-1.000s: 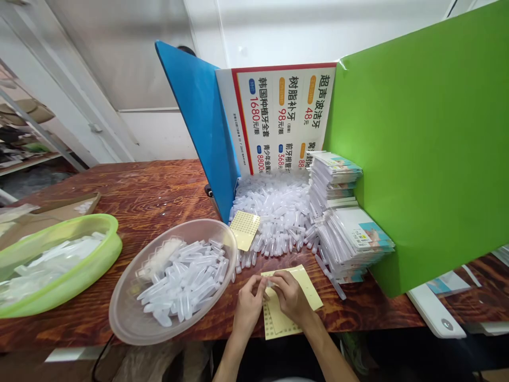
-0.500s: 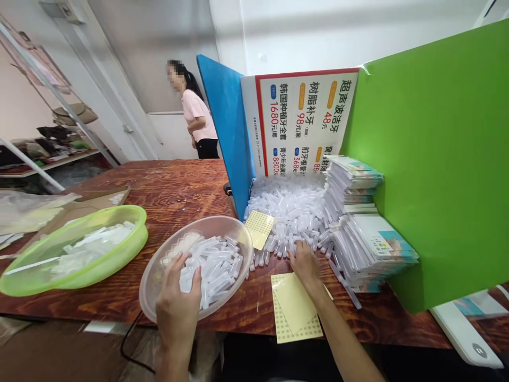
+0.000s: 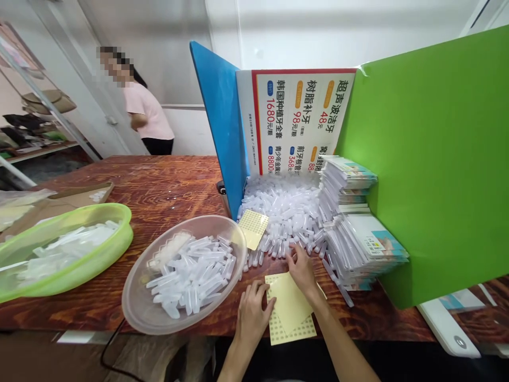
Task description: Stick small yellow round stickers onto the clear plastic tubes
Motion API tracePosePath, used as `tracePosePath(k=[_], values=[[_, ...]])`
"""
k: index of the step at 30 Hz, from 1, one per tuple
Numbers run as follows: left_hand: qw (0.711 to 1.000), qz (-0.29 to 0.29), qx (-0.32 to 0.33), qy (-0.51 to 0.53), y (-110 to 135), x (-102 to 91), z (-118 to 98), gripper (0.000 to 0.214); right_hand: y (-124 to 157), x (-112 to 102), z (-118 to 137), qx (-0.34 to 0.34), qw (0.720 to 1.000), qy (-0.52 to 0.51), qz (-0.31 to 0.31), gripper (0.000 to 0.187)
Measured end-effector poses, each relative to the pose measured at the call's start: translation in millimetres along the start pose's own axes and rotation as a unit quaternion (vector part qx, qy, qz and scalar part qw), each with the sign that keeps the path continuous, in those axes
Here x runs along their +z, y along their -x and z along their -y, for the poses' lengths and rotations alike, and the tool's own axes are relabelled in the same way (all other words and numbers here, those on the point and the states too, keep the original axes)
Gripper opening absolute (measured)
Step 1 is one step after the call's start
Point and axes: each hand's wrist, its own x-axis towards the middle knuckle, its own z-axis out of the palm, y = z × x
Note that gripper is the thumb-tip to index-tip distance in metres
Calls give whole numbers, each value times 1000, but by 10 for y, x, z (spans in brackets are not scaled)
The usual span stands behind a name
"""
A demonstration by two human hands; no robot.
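Fingers spread, my left hand (image 3: 254,307) is at the left edge of the yellow sticker sheets (image 3: 292,302) and holds nothing. My right hand (image 3: 301,269) reaches over those sheets to the front edge of a heap of small translucent white plastic tubes (image 3: 284,204). Its thumb and forefinger close on a tube there; the other fingers are partly hidden. Another yellow sheet of small dots (image 3: 253,229) leans on the heap's left front. Left of my left hand stands a clear plastic bowl (image 3: 137,307) with many similar tubes in it.
A green basin (image 3: 119,233) with white pieces stands at far left. Blue (image 3: 220,122) and green (image 3: 429,159) boards flank a printed price board (image 3: 294,106). Stacked bagged cards (image 3: 363,249) lean by the green board. A white device (image 3: 449,329) lies right. Behind the table is a person (image 3: 147,111).
My left hand has left the clear bowl and moved right to the yellow sheets. My right hand stays at the heap's front edge. The person behind has moved left in the view.
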Motion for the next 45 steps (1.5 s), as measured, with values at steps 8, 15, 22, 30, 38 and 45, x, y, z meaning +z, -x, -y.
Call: tracePosePath(k=[8, 15, 22, 30, 38, 45], values=[[995, 65, 66, 43, -168, -165, 80, 23, 439, 65, -56, 73, 975, -211, -1, 34], [998, 53, 29, 23, -154, -117, 35, 11, 511, 80, -55, 98, 966, -239, 22, 32], [999, 45, 6, 14, -154, -94, -19, 11, 506, 63, -27, 92, 968, -233, 19, 27], [999, 38, 15, 15, -145, -77, -13, 13, 515, 79, -63, 85, 973, -214, 22, 25], [999, 29, 30, 27, -82, -51, 42, 14, 506, 100, -96, 84, 971, -220, 35, 27], [999, 36, 26, 23, -89, -72, -12, 15, 505, 83, -84, 79, 972, -215, 46, 29]])
